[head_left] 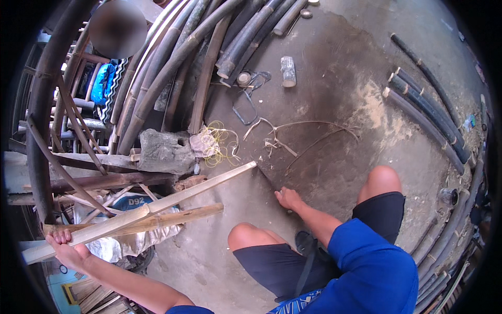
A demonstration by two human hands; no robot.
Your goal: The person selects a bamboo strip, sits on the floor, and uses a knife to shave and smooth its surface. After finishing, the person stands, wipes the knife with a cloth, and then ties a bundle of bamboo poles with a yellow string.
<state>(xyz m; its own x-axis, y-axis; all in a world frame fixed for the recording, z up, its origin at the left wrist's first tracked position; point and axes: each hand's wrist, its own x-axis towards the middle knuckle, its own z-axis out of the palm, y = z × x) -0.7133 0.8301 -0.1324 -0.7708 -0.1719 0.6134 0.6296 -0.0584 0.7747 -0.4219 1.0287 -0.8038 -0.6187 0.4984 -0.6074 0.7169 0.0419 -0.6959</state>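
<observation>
My left hand (69, 250) is wrapped round the near-left part of a long, pale split bamboo strip (193, 191). The strip slants up to the right, with a node partway along. Its far end meets the tip of a dark, narrow knife blade (266, 178); whether they touch, I cannot tell. My right hand (289, 199) is closed round the knife's handle, which the fingers hide, in front of my bent knees. Beneath the strip lies a browner bamboo piece (201, 212), resting over a silvery sack (128, 242).
A grey stone block (166, 152) sits beyond the strip, beside tangled yellow string (219, 145). Dark bamboo poles (175, 68) lean at the upper left; more poles (423, 118) lie at the right. A short bamboo section (288, 71) and a dry twig (314, 124) are on the concrete floor.
</observation>
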